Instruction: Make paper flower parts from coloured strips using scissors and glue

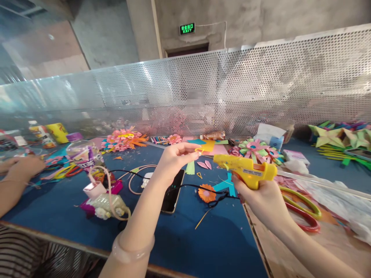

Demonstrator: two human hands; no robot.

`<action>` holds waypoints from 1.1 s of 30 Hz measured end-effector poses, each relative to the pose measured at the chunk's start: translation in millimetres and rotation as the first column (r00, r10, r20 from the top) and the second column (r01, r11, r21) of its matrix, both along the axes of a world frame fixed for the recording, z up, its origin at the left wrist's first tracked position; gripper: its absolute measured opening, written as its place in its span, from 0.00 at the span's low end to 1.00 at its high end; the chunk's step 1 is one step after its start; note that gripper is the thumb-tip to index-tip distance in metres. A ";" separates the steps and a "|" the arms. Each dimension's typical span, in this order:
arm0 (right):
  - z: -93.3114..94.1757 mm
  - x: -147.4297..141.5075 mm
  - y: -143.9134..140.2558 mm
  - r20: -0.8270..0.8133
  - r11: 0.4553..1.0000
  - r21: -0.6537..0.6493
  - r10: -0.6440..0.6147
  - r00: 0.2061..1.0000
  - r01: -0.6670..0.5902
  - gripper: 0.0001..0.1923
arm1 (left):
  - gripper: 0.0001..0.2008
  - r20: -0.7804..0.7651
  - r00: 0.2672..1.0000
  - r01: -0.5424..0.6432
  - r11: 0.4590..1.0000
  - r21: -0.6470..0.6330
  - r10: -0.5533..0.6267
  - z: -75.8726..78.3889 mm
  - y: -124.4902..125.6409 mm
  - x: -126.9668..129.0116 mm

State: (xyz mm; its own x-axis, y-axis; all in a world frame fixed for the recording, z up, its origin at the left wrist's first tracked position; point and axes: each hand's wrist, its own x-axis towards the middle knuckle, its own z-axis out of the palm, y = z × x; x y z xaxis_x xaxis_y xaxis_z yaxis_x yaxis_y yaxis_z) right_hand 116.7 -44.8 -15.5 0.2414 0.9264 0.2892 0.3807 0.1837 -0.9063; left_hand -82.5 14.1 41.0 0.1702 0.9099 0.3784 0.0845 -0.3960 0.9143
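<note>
Yellow plastic marked the glue gun [246, 169], held level above the bench [203, 239] in the right hand [262, 200], whose grip was wrapped tight around the handle. Its nozzle pointed left toward a small yellow paper piece [199, 150] pinched between the fingertips of the left hand [174, 158], that grip narrow and closed on the paper. A black cord [197, 188] trailed from the gun across the blue bench, passing a phone [173, 191] and an orange paper flower [206, 193]. Red and yellow scissors [303, 210] lay just right of the right wrist. Another person's hand [24, 166] rested at the far left.
</note>
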 end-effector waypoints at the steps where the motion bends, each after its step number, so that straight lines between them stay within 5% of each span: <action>1: 0.0 0.1 0.2 0.004 1.000 -0.001 -0.001 1.000 0.001 0.13 | 0.08 0.001 1.000 -0.006 1.000 -0.001 0.006 0.1 -0.1 -0.2; 19: 0.5 3.8 -0.1 0.011 0.996 -0.032 -0.083 0.996 0.083 0.19 | 0.07 -0.021 0.999 0.037 0.999 0.010 -0.037 -1.3 0.2 -1.7; 27: -7.0 -3.8 8.7 -0.435 0.999 0.045 0.045 0.899 -0.028 0.16 | 0.08 -0.033 0.985 0.166 0.985 -0.046 -0.168 -4.6 -3.2 11.3; 33: -3.8 -12.9 7.8 -0.482 0.999 0.034 0.022 0.876 -0.006 0.16 | 0.14 -0.125 0.975 0.173 0.980 -0.096 -0.184 -15.9 -7.9 31.7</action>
State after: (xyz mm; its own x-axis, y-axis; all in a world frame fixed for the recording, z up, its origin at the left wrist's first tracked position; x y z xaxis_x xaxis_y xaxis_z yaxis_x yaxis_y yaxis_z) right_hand 103.8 -36.9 -19.3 0.3453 0.9233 0.1680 -0.1050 0.2159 -0.9708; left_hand -50.8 6.2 25.1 0.3762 0.8879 0.2649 0.1426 -0.3380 0.9303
